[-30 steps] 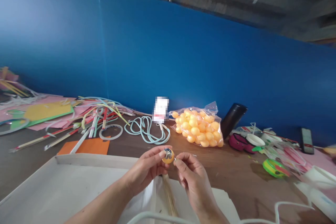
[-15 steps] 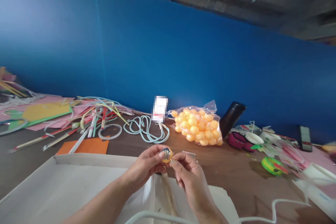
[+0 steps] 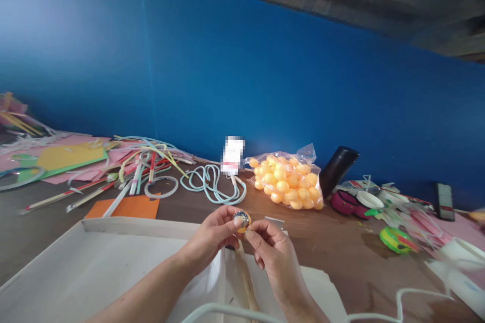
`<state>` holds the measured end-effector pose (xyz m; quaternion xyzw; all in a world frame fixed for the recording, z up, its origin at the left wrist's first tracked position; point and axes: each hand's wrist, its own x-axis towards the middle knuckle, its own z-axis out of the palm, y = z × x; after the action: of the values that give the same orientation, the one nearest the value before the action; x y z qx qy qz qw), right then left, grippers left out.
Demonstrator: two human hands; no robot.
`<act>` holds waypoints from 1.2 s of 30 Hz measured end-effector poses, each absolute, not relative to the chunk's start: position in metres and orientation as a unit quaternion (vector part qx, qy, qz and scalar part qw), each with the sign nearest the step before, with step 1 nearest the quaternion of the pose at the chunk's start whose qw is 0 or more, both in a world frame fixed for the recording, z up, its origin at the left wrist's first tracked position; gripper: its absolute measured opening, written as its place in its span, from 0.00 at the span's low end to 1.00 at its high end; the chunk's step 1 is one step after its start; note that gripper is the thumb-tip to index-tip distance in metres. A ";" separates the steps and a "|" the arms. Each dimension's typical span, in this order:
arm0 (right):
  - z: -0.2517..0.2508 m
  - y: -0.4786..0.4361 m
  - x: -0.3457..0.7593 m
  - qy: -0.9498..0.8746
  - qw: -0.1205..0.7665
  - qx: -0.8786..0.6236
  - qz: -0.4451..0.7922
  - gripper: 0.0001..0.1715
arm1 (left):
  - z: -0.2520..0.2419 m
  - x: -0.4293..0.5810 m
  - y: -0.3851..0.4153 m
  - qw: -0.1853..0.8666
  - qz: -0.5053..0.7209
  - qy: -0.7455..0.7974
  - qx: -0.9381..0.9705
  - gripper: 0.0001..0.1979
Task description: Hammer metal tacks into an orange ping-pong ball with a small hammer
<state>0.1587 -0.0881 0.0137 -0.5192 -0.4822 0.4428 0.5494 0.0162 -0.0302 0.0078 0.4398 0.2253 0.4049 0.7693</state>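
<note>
Just above the white box's edge, my left hand (image 3: 223, 229) is closed on a small orange ball (image 3: 241, 228) whose upper side is covered with a dark blue and silver patterned piece. The left thumb presses on that patterned side. My right hand (image 3: 270, 247) is closed in a pinch against the ball's right lower side. Whatever sits between its thumb and forefinger is too small to make out. Under both hands lie the white box (image 3: 125, 227) and a pale wooden stick (image 3: 245, 282).
Behind the hands lies a clear bag of orange balls (image 3: 284, 181), beside a black bottle (image 3: 341, 169). A badge with a pale blue cord (image 3: 212, 186) is left of it. Colored paper (image 3: 68, 156) and straws cover the left; a green tape dispenser (image 3: 396, 239) lies right.
The patterned piece on the ball has turned slightly in my left fingers. Both hands stay together in nearly the same place, and the view has shifted a little.
</note>
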 end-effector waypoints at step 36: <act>0.012 -0.088 0.160 -0.493 0.539 -0.519 0.443 0.12 | -0.002 0.017 -0.028 0.766 0.405 0.216 0.450 0.09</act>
<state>0.1595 -0.0882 0.0123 -0.5192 -0.4929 0.4435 0.5393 0.0170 -0.0278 -0.0018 0.4501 0.2161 0.4051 0.7659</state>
